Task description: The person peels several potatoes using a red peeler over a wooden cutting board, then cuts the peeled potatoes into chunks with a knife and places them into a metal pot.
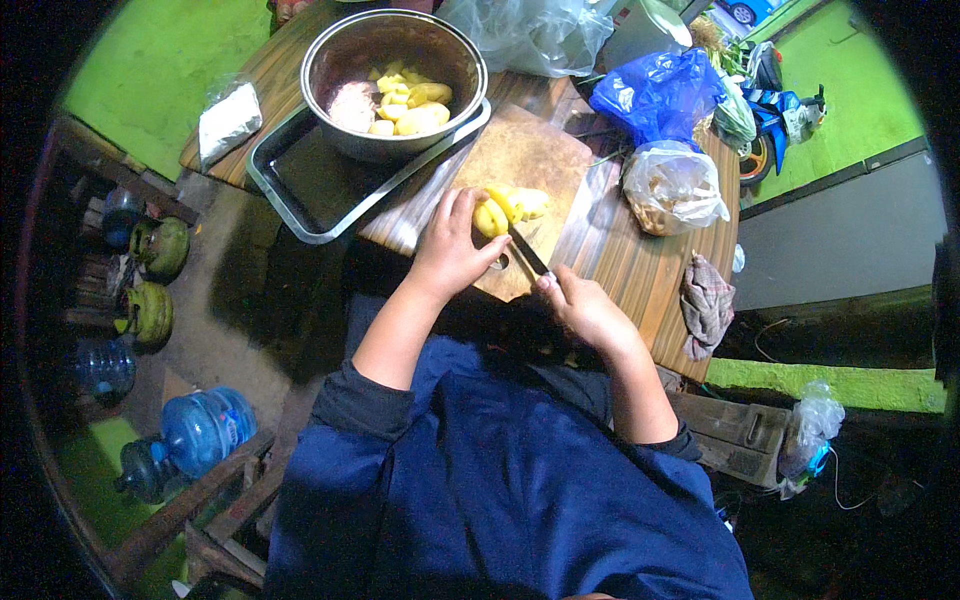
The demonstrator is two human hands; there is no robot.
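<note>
My left hand (452,244) steadies peeled yellow potato pieces (490,217) on a wooden cutting board (551,146). In my right hand (589,304) is a kitchen knife (529,251), its dark blade slanting up and left to the potato. The blade's tip is partly hidden among the pieces. Another pale yellow piece (533,203) lies against them on the right. Beyond my left hand, a large metal pot (394,22) holds cut potatoes (412,101) and a pinkish lump (352,105) that I cannot identify.
The pot stands partly over a dark rectangular tray (300,180) on the wooden table (645,285). To the right are a blue plastic bag (656,94), a clear bag of brown food (671,191) and a crumpled cloth (706,307). A white packet (231,120) lies at the left edge.
</note>
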